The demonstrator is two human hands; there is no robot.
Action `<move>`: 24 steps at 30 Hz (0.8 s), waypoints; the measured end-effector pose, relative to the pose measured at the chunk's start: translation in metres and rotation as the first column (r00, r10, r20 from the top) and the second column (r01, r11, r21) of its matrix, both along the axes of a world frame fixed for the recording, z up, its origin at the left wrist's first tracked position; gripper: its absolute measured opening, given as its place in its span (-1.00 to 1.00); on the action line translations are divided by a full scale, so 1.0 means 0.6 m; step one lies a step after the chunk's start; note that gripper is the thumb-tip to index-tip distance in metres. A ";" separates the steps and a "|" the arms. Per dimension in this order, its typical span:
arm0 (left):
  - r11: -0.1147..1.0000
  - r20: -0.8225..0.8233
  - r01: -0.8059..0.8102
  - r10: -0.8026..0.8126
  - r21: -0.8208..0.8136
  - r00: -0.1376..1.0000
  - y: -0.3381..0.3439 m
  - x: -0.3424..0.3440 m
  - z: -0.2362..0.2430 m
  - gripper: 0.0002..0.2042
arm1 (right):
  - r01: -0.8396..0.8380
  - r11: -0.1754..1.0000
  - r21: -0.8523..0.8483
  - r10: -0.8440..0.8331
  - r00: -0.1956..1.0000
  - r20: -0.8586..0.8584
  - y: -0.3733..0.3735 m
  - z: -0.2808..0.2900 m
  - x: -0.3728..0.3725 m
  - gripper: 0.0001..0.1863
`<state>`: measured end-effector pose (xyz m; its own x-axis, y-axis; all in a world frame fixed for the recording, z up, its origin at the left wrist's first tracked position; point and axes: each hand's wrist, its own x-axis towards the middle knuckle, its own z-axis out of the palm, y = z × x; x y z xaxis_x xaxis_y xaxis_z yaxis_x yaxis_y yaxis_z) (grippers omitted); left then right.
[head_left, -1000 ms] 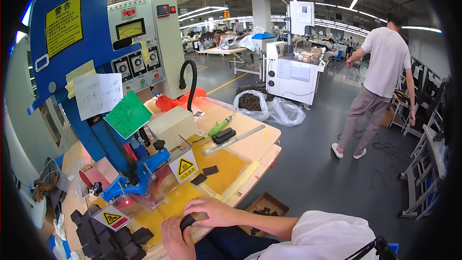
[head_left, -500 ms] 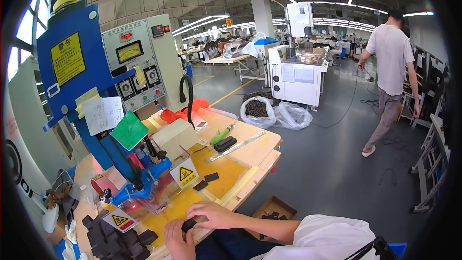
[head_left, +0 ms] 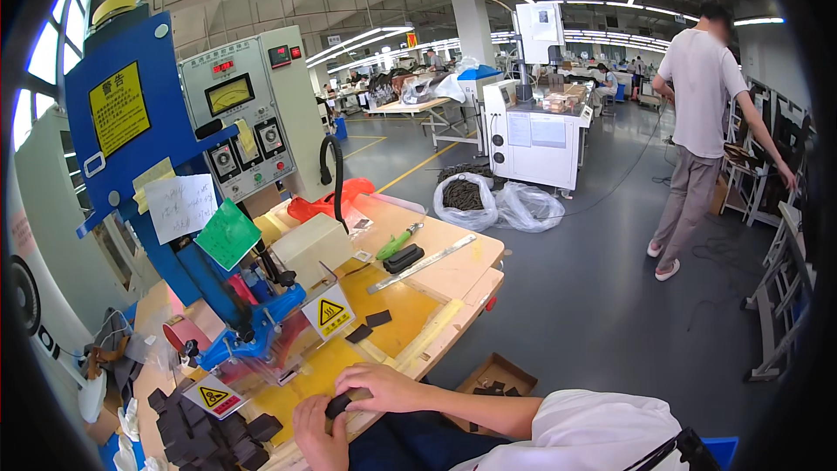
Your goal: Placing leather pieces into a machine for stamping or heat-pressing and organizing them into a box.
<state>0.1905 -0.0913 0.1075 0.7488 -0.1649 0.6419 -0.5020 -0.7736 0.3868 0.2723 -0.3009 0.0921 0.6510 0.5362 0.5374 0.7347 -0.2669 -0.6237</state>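
Note:
Both of my hands meet at the near edge of the workbench, around a small black folded piece whose material I cannot make out. My left hand grips its left side, fingers bent. From the other side my right hand pinches it, the fingers curled over the top. To the left of my hands a heap of flat black rectangular pieces spreads over the bench. Two more black pieces, a nearer one and a farther one, lie on the yellow mat beyond my hands.
A blue press with clear guards and warning signs stands left, its control box behind. A metal ruler, a green-handled tool and a black oblong object lie farther back. Below the bench sits a cardboard box. One person stands right.
My hands stay on the black piece with only a slight shift. The person at right has stepped and now reaches an arm toward the racks. The view has moved slightly.

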 end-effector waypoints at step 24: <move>0.999 0.027 0.042 -0.043 0.024 0.999 0.003 -0.003 0.009 -0.70 | 0.004 1.000 0.003 -0.005 0.998 0.055 0.000 -0.002 -0.002 -0.66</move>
